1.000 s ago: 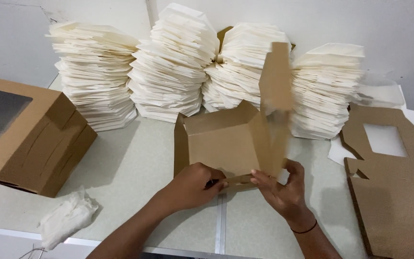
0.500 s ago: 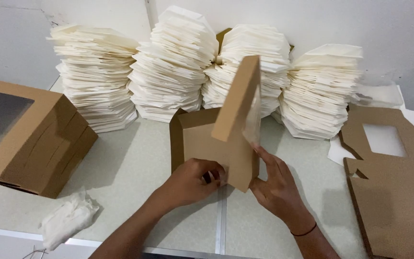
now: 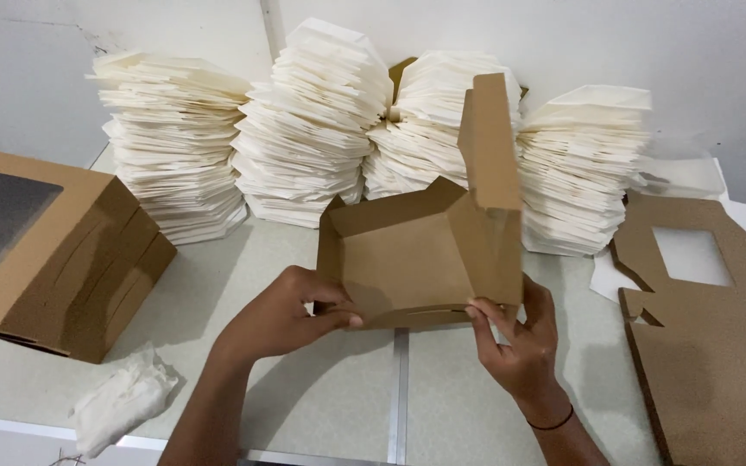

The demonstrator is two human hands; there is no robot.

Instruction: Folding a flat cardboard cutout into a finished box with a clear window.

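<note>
**A:** going left to right: finished window box (image 3: pixel 41 250) sits closed at the left edge of the table (image 3: pixel 321 406), with a crumpled white rag (image 3: pixel 123 401) in front of it. Four stacks of white paper liners (image 3: pixel 321 129) line the wall.

**B:** and the hands?

**A:** left hand (image 3: pixel 282 315) pinches the near left corner of the half-folded kraft box (image 3: pixel 420 255), fingers closed on the card. Right hand (image 3: pixel 515 332) grips the near right corner, thumb on the front edge.

**B:** how far along?

**A:** I'd say midway. Walls are up, the lid flap stands upright, nothing's tucked shut. Flat blanks (image 3: pixel 710 336) wait on the right.
</note>
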